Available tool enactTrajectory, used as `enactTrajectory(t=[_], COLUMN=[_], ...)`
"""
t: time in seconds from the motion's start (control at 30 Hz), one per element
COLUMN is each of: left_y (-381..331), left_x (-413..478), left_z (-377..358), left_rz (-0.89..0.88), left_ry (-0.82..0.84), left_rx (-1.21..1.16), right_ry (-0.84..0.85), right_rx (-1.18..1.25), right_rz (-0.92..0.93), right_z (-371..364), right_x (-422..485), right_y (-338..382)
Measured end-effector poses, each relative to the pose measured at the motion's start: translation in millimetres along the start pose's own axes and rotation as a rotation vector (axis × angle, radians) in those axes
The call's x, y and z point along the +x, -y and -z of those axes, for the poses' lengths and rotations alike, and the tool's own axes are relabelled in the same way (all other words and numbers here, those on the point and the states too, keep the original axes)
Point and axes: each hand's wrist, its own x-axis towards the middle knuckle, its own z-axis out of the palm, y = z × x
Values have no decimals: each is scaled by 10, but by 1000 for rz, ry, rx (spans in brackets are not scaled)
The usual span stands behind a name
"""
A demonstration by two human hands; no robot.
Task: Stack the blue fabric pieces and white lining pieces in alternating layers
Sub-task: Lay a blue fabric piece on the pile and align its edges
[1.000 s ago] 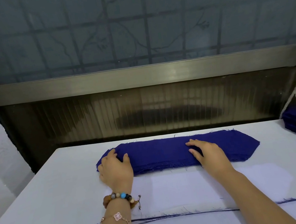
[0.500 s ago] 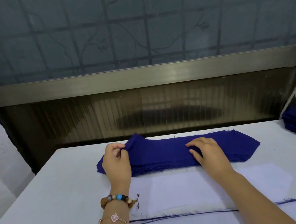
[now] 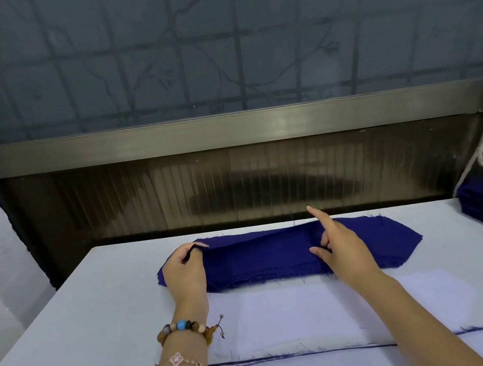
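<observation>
Blue fabric pile [image 3: 277, 256] lies across far part of tabletop [image 3: 68, 336], under both hands. Left hand [image 3: 185, 274] pinched together on top blue piece at its left end, corner lifted. Right hand [image 3: 342, 249] mid-pile, fingers apart, index raised, holding nothing. White lining piece [image 3: 317, 313] flat just below wrists; layered stack [image 3: 357, 363] nearer body, blue edge showing. Judgement: peel single layer only; right hand should press remaining pile down, then lift evenly to avoid dragging frayed edges.
</observation>
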Motion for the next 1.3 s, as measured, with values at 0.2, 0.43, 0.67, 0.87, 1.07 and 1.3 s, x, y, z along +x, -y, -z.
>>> enactTrajectory(t=[0.2, 0.43, 0.67, 0.87, 1.07, 1.3], left_y=[30, 68, 79, 81, 85, 149], left_x=[35, 58, 60, 63, 72, 101], left_z=[-6, -2, -11, -4, -8, -1], left_rz=[28, 30, 23, 16, 2, -65], left_ry=[-16, -49, -80, -85, -136, -79], left_rx=[-13, -11, 22, 30, 37, 88], right_ry=[172, 41, -240, -341, -493, -403], right_rx=[-32, 64, 4, 39, -37, 21], right_rz=[-18, -178, -216, -345, -529, -612], right_z=[80, 160, 182, 226, 335, 387], right_x=[178, 292, 124, 88, 74, 82], right_y=[-88, -412, -759, -937, -1042, -1140])
